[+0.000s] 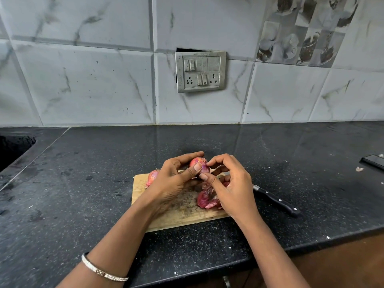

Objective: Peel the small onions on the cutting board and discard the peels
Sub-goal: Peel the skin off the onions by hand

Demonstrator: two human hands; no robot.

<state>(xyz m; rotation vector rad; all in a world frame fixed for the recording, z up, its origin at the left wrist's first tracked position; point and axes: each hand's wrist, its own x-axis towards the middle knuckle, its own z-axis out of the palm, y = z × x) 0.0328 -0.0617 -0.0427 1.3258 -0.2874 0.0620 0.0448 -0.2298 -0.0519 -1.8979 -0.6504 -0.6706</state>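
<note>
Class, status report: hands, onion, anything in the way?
Left hand grips small pink-red onion above wooden cutting board. Right hand pinches its skin. Board holds loose peels; black-handled knife beside it.

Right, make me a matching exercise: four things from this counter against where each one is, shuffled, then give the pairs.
1 held onion
2 knife
3 peels
4 bangle

A on the cutting board
B on the left wrist
C gripped by left hand and right hand
D handle on the counter, right of the board

Pairs: 1-C, 2-D, 3-A, 4-B
</note>
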